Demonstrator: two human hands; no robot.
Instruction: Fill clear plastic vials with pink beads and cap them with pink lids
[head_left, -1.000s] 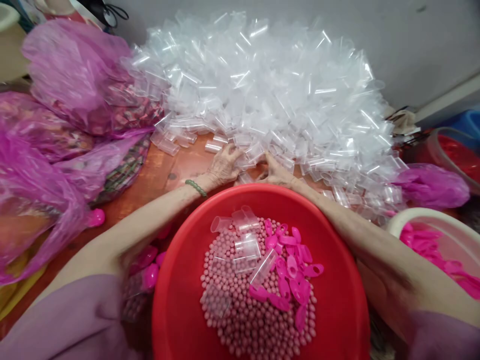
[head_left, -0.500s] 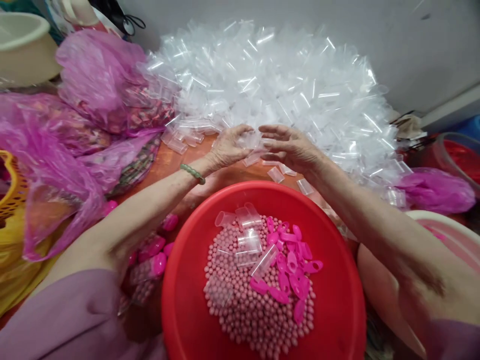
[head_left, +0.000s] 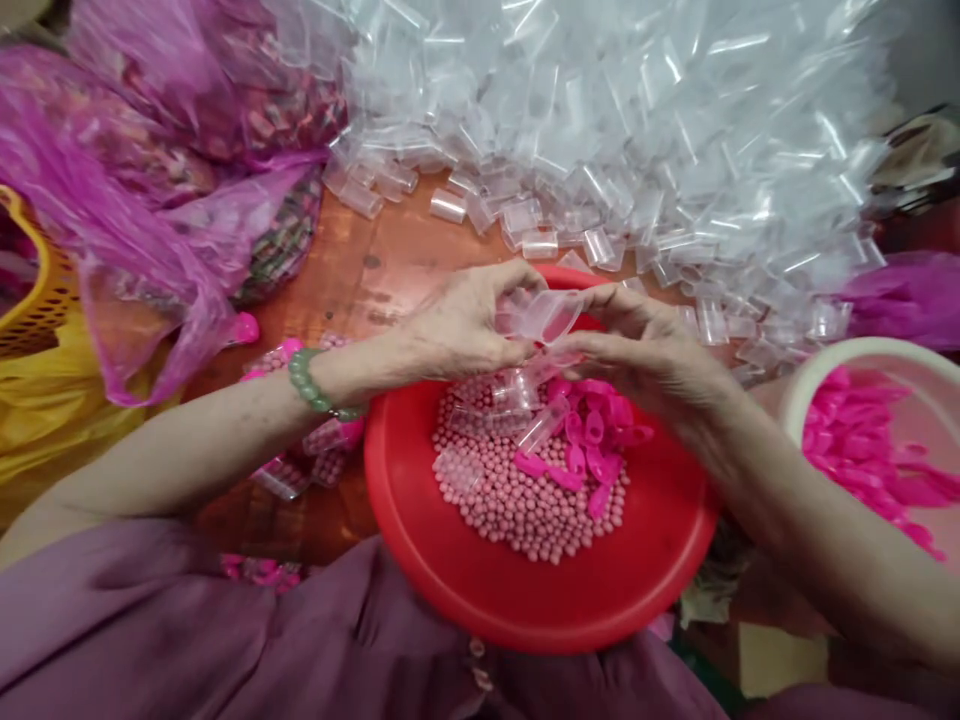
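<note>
My left hand (head_left: 480,320), with a green bead bracelet at the wrist, is closed round clear plastic tubes (head_left: 551,315) above the far side of a red basin (head_left: 420,540). My right hand (head_left: 637,340) has its curled fingers on the right side of the same tubes. Below both hands, the basin holds pink beads (head_left: 525,510), bright pink caps (head_left: 592,430) and some loose clear tubes (head_left: 541,425).
A large pile of clear tubes (head_left: 600,100) lies across the back. Purple bags (head_left: 150,220) and a yellow basket (head_left: 37,290) are at left. At right stands a white tub (head_left: 795,400) of pink caps. Filled tubes (head_left: 330,450) lie left of the basin.
Both hands have come back from the edge of the pile to over the basin, with clear tubes between them. The view has tilted down, showing more of the lap and the white tub.
</note>
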